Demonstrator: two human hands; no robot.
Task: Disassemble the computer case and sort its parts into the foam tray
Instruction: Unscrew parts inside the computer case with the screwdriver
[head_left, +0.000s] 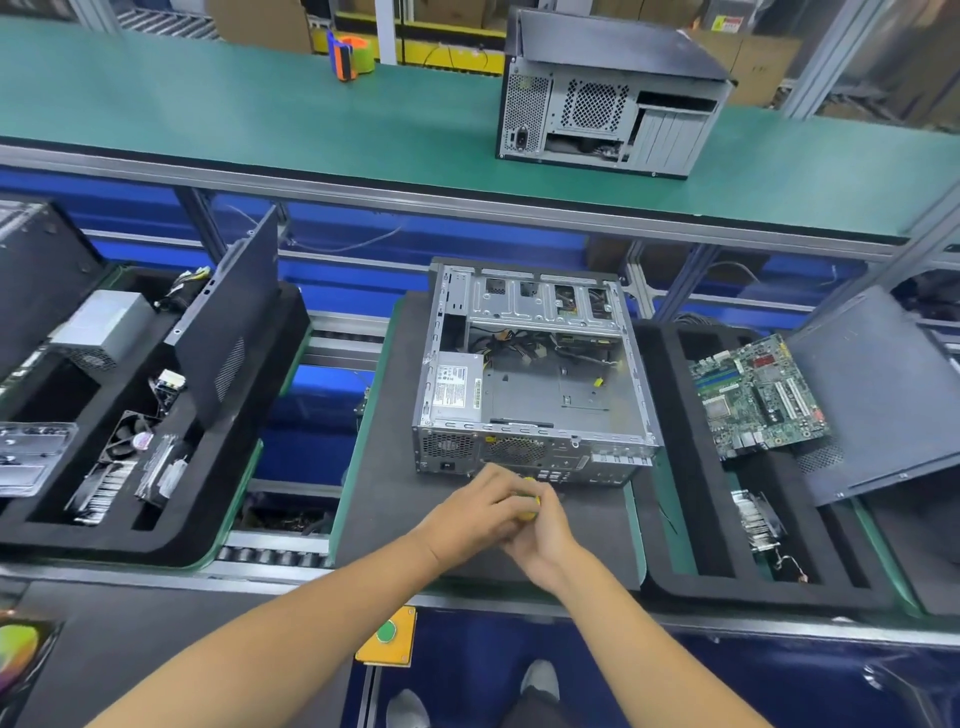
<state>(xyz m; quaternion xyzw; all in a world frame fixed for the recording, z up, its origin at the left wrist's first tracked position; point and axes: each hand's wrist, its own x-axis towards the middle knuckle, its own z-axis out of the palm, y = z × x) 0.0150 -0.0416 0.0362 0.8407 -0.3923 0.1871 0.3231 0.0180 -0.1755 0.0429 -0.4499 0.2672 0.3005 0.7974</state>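
Head view, and the big picture first: the open computer case (535, 384) lies on its side on a dark mat (395, 499) in the middle of the line, rear panel facing the person. Its motherboard bay looks bare, while the power supply (457, 392) sits in the near-left corner with a tangle of cables (524, 348) behind it. To the right, the foam tray (670, 467) already carries a motherboard (758, 397), a dark side panel (878, 395) leaning across it, and a heatsink (756, 519) in a lower slot. Another foam tray (171, 525) on the left is loaded with parts too.

Down to the hands now, both right at the case's rear panel. The left hand (472, 512) is curled over a yellow-handled tool (529, 500), most likely a screwdriver, and the right hand (545, 540) is bunched up against it from below, fingers wrapped in. The tip is hidden, so I cannot tell which screw it meets.

My read: the power supply's rear screws are the job here. To do it well, keep the driver square to the panel, press firmly before turning so the bit does not slip, and let one hand steady the handle while the other turns. Catch each screw as it frees, and support the power supply before the last one goes.
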